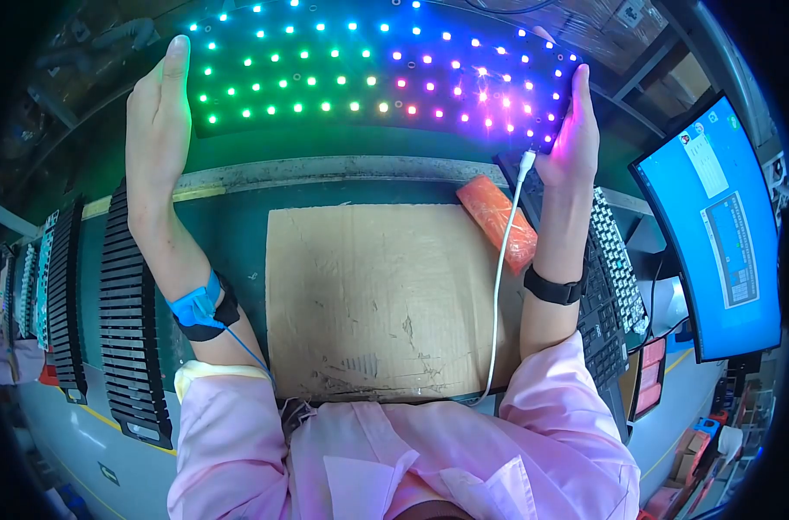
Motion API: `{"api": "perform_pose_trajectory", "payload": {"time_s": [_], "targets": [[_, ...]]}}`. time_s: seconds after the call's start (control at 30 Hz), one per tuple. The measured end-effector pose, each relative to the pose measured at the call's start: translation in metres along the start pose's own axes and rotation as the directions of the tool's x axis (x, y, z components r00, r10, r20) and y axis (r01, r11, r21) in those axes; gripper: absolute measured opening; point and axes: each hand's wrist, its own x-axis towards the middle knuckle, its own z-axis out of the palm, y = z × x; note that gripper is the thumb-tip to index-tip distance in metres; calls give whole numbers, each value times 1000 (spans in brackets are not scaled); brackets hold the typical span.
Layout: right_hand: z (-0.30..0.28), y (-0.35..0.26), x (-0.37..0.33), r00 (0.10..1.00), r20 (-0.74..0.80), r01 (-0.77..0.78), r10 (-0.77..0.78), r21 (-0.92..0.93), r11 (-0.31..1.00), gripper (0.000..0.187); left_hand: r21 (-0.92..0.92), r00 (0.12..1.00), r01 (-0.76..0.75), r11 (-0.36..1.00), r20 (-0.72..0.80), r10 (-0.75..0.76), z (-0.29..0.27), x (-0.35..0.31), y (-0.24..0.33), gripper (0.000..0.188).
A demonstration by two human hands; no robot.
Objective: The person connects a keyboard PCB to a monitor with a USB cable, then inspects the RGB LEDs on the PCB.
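Note:
A dark keyboard circuit board [325,68] is held up at the far side of the bench, its rows of small lights glowing green, blue, purple and pink. My left hand [159,130] grips its left end, thumb along the edge. At the right end, my right hand [577,139] closes on the board, with some fingers hidden behind it. A white cable [504,251] plugs into the board's lower edge near my right hand and runs down toward my body. My left forearm wears a blue strap [197,305] with a cord, my right a black band [552,288].
A worn cardboard sheet [368,295] lies on the green bench, an orange wrapped bundle [501,227] at its upper right corner. Rightward are a black keyboard [598,325], a white-keyed one [618,260] and a lit monitor [746,251]. Black slotted racks [133,321] stand leftward.

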Motion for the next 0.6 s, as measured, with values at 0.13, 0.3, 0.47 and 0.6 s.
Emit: {"api": "perform_pose_trajectory", "payload": {"time_s": [0.13, 0.3, 0.47, 0.6], "targets": [[17, 0, -5, 993, -120, -23, 6, -138, 990, 44, 262, 949, -266, 928, -99, 300, 13, -1, -12, 53], [30, 15, -12, 955, -296, -137, 0, -442, 887, 41, 208, 270, -924, 322, -242, 932, 89, 17, 34, 94], [35, 18, -21, 986, -137, -131, 97, -266, 955, 39, 133, 691, -722, 680, 191, 697, 100, -33, 50, 97], [28, 13, -30, 987, -141, -46, -70, -680, 732, 34, 164, 712, -702, 693, 178, 679, 92, -30, 44, 96]]}}
